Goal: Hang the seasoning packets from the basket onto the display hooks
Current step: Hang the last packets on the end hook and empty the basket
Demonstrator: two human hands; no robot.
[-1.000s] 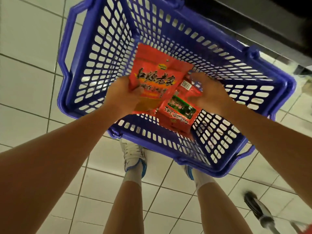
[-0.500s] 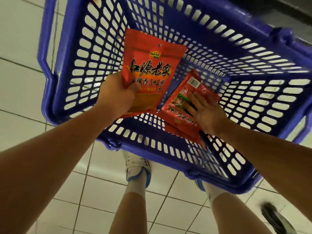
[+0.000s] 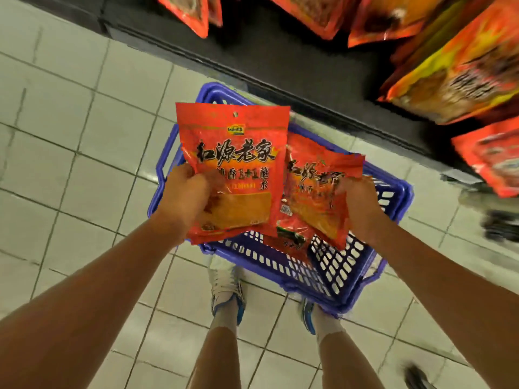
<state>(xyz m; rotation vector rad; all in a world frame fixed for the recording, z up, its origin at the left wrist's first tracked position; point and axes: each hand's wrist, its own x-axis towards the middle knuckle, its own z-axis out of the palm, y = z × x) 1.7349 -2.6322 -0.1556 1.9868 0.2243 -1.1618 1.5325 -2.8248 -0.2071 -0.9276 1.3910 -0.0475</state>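
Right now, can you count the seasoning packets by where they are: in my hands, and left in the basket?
Left hand: 1 packet
Right hand: 1 packet
Basket: at least 1 packet, mostly hidden
Total: 3 seen; blurred hanging packets at the display not counted

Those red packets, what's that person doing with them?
A person stands over a blue basket on the floor, holding red seasoning packets. The left hand grips one packet, the right hand another. One more packet lies in the basket. None of the held ones hangs on the display yet.
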